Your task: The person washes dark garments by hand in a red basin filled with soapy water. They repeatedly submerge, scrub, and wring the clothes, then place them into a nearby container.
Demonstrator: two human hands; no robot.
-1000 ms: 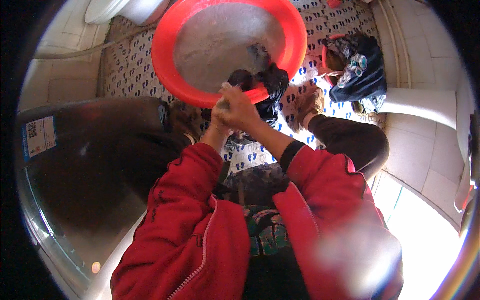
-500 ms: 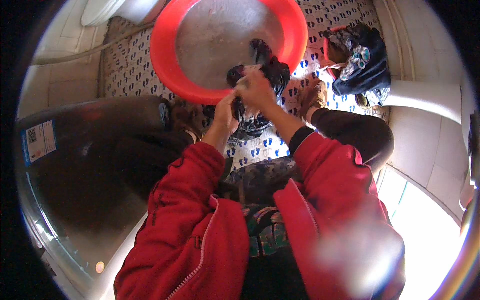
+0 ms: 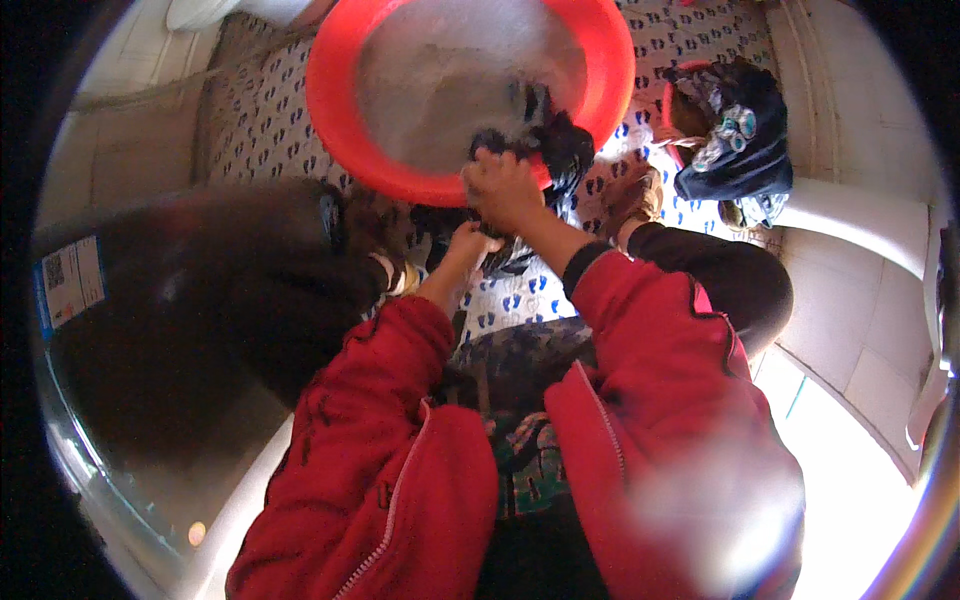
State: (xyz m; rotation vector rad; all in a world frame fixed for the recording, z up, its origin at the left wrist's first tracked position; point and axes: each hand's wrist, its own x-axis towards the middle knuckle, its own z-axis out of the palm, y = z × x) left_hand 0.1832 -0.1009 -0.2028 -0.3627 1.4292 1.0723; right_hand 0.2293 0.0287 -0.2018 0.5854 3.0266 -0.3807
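A dark, wet garment (image 3: 568,150) hangs over the near rim of a large red basin (image 3: 334,105). Part of it lies in the cloudy water, while the rest falls outside toward the floor. My right hand (image 3: 503,190) is closed on the cloth at the basin's near edge, knuckles up. Just below and to its left, outside the rim, my left hand (image 3: 467,250) grips a lower fold of the same garment. The cloth inside both hands is mostly hidden by my fingers.
Right of the basin, a smaller red container (image 3: 672,112) holds a pile of dark and patterned clothes (image 3: 745,140). A white pipe (image 3: 855,230) runs along the right wall. At left stands a dark, glossy appliance (image 3: 170,300) with a label. My feet flank the work on footprint-patterned flooring (image 3: 510,300).
My hands, close together before, have moved apart. The right has gone forward to the basin's rim, and the left has drawn back toward me. The view has shifted slightly.
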